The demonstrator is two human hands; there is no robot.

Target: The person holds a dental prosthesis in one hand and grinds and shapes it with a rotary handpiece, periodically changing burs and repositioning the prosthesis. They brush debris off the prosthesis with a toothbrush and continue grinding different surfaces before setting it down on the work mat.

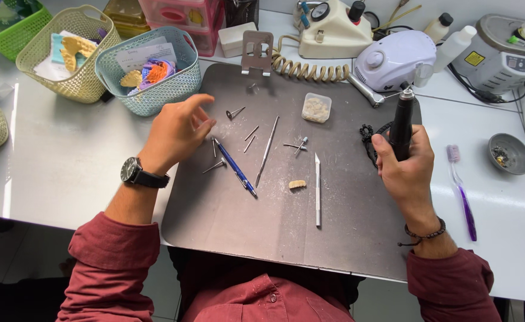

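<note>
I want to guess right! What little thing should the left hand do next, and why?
Probably lower the left hand onto one of the small metal burs and pick it up. Its fingers are spread and empty just above them, while the right hand holds the black handpiece upright.

Maroon sleeves, black wristwatch (pixel 132 172), beaded bracelet (pixel 424 234).

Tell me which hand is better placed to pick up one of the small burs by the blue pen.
Left. The left hand hovers open right above the burs beside the blue pen, while the right hand is occupied gripping the black handpiece.
</note>
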